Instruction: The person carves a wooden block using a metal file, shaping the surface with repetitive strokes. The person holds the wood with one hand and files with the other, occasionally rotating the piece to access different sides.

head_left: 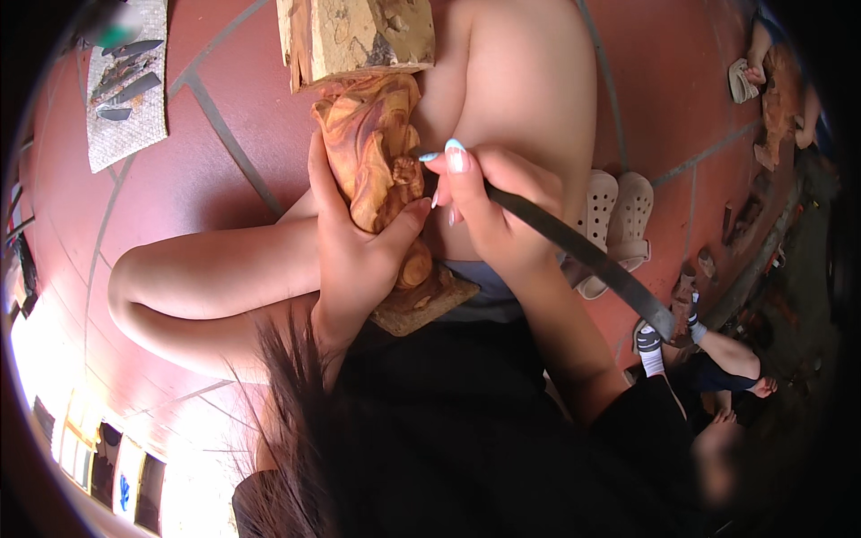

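Note:
An orange-brown carved wooden figure [372, 152] lies across my lap, its square base [421, 309] toward me and its top against a rough wood block [354, 36]. My left hand [354, 247] wraps around the figure's middle, thumb on its front. My right hand [489, 211] grips a long dark metal carving tool [592, 260], whose tip touches the carving near a small raised detail [405, 169]. The tool's handle end runs out to the lower right.
A grey cloth [126, 85] holding several dark blades lies on the red tiled floor [206, 179] at upper left. Pale perforated clogs [614, 220] sit to the right. Another person sits at lower right [717, 359], and someone else works at upper right [776, 81].

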`<move>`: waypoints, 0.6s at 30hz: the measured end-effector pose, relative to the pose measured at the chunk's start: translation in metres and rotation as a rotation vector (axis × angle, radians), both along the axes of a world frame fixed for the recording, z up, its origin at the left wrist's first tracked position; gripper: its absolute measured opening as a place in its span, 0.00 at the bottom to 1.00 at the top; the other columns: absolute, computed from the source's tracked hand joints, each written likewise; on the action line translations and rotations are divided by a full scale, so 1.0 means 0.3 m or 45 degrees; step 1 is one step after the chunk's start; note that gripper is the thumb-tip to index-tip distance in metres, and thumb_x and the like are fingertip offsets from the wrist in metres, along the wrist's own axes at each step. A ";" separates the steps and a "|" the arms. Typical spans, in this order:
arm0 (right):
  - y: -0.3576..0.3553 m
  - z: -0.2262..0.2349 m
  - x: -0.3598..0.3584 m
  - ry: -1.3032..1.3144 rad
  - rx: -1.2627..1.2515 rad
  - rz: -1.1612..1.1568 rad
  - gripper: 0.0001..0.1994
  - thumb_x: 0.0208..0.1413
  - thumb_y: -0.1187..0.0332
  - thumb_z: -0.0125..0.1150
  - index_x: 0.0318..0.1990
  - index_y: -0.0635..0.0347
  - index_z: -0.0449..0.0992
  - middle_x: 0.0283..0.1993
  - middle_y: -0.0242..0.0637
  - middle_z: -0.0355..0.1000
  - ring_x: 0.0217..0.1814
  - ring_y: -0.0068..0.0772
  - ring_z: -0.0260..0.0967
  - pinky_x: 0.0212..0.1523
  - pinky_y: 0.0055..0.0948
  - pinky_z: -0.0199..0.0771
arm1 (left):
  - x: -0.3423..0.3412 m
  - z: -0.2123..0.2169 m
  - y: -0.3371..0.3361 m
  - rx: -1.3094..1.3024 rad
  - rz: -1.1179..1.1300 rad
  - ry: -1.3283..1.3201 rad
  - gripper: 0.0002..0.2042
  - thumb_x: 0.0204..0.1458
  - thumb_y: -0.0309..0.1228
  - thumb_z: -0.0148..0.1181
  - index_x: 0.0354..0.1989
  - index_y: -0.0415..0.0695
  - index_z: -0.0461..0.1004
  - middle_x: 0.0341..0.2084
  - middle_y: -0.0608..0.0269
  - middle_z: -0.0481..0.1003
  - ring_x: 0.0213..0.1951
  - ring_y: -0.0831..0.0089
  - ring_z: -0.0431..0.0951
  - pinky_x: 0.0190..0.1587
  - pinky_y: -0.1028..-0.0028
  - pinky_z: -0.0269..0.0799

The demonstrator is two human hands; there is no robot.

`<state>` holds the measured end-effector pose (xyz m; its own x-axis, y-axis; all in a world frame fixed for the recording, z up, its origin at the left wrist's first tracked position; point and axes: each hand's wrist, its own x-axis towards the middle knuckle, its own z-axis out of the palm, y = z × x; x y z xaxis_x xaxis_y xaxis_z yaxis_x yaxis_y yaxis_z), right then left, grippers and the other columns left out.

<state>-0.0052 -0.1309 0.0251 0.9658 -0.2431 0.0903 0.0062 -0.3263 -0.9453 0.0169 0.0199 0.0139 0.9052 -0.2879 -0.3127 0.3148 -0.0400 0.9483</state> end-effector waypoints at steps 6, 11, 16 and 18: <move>0.010 -0.015 0.029 -0.084 0.018 -0.055 0.11 0.63 0.73 0.54 0.31 0.71 0.78 0.20 0.33 0.72 0.18 0.17 0.65 0.19 0.19 0.65 | 0.001 -0.004 -0.003 0.008 0.016 -0.003 0.47 0.46 0.17 0.63 0.70 0.36 0.34 0.52 0.49 0.67 0.53 0.65 0.71 0.55 0.70 0.68; 0.003 -0.003 -0.003 -0.033 0.013 -0.024 0.11 0.63 0.72 0.54 0.31 0.71 0.78 0.20 0.34 0.73 0.18 0.17 0.65 0.19 0.19 0.65 | -0.005 -0.009 0.007 0.033 -0.006 0.011 0.47 0.46 0.17 0.64 0.69 0.36 0.35 0.52 0.49 0.67 0.53 0.65 0.71 0.54 0.70 0.68; 0.014 -0.012 -0.025 -0.010 -0.035 -0.022 0.11 0.63 0.72 0.54 0.32 0.71 0.78 0.21 0.34 0.73 0.18 0.17 0.65 0.20 0.19 0.66 | 0.003 0.008 0.005 0.048 -0.003 0.036 0.47 0.46 0.17 0.63 0.69 0.36 0.35 0.53 0.49 0.67 0.53 0.65 0.71 0.55 0.70 0.68; -0.005 -0.012 -0.034 0.033 -0.080 0.000 0.12 0.63 0.71 0.54 0.32 0.71 0.78 0.21 0.34 0.73 0.18 0.17 0.66 0.20 0.19 0.66 | -0.004 0.001 -0.002 0.009 0.011 0.030 0.47 0.46 0.17 0.64 0.69 0.36 0.35 0.53 0.49 0.67 0.53 0.65 0.70 0.55 0.70 0.68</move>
